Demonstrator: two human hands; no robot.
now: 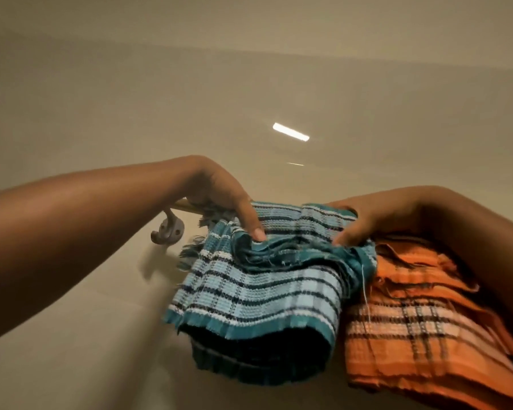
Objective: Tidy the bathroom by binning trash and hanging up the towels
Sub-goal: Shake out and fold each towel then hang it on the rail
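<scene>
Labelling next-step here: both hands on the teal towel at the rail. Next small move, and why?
Probably spread the teal towel flat along the rail: it lies bunched between left hand and right hand, crowding the orange towel, while bare rail shows near the bracket.

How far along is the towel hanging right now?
Done: the orange towel already hangs over the rail. In hand: both hands, left and right, are on the blue towel, which is draped beside it with its top still bunched. Left: smoothing it out. No trash or bin shows here, so that part can't be judged.
</scene>
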